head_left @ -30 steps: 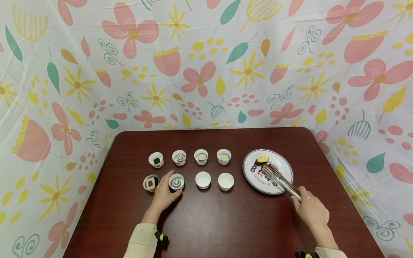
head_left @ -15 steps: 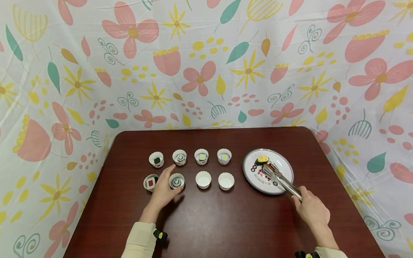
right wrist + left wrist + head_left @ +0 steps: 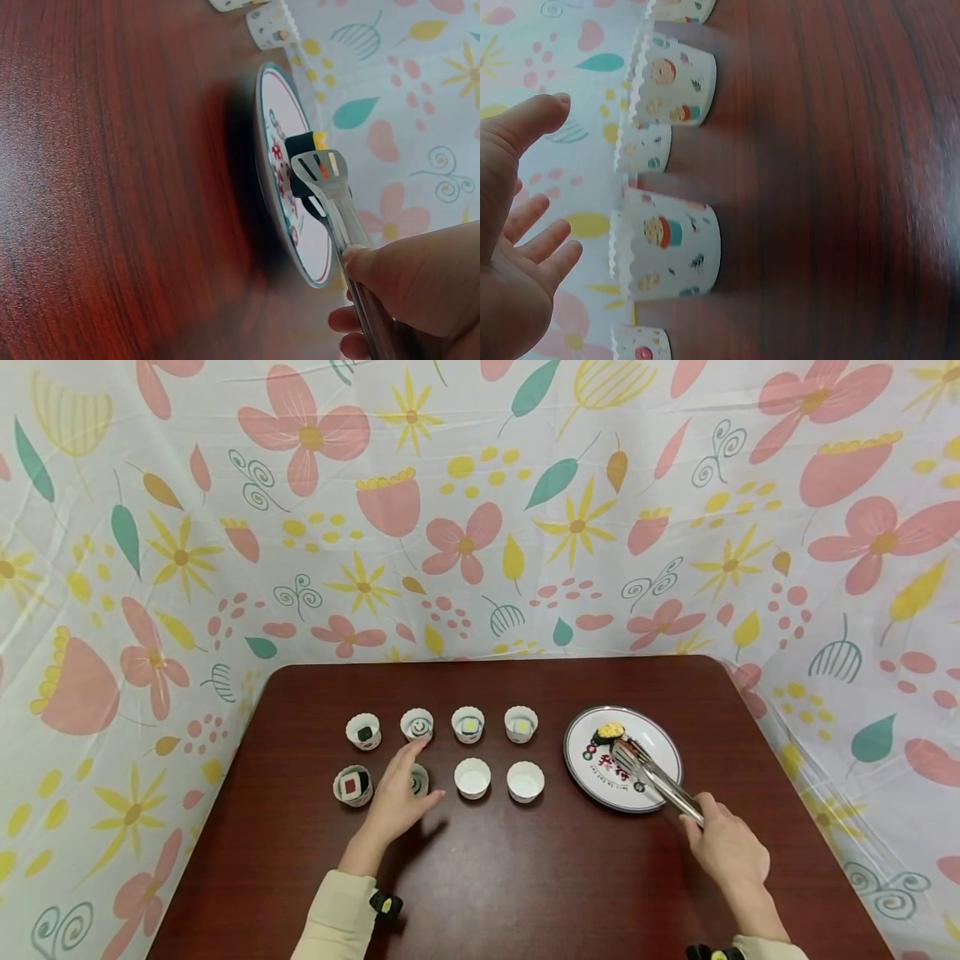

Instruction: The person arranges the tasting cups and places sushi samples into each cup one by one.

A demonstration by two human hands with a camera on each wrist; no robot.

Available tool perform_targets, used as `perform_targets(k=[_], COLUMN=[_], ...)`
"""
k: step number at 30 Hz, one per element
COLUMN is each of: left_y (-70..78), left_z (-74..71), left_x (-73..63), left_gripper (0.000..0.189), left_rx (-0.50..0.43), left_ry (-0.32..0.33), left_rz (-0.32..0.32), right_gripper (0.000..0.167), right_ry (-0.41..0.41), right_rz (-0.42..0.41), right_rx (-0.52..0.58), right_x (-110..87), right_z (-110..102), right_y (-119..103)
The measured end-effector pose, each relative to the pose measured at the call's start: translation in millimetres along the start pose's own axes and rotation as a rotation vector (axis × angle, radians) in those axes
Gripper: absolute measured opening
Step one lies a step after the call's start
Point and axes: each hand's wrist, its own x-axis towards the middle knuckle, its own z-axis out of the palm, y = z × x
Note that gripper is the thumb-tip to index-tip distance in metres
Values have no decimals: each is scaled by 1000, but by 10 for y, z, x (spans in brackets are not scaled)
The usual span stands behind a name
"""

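Observation:
My left hand (image 3: 393, 802) hovers with fingers spread over a white paper cup (image 3: 421, 779) that has a rolled sushi piece in it. In the left wrist view the fingers (image 3: 544, 244) hold nothing, and paper cups (image 3: 676, 247) stand beyond them. On the right, my right hand (image 3: 727, 847) grips metal tongs (image 3: 667, 785). The tongs' slotted ends are around an orange-topped sushi piece (image 3: 324, 171) on a round plate (image 3: 663, 747), partly hiding it. A yellow-topped sushi piece (image 3: 611, 730) sits just behind it.
Two rows of paper cups stand on the brown table (image 3: 510, 877). The back row holds sushi pieces, as does a front-left cup (image 3: 352, 786). Two front cups, one middle (image 3: 472, 779) and one right (image 3: 526, 782), look empty. A floral cloth (image 3: 465, 527) hangs behind.
My left hand has come away from the rim of the rolled-sushi cup and shifted right, now partly covering that cup. The right hand and tongs have barely moved.

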Motion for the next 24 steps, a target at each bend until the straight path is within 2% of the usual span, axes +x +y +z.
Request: perform_targets(k=[12,19,24], left_y=[159,180,178], left_z=[224,442,563], left_x=[81,87,75], left_gripper=[88,96,100], left_rx=[-30,-54,-55], left_ry=[-41,-58,-69], left_rz=[23,76,67], right_gripper=[27,27,28], right_ry=[43,102,102], right_rz=[-21,-51,-51], right_rx=[13,18,21], right_x=[-28,-36,-32], right_z=[-72,-65,-69], right_y=[-73,-88,-89])
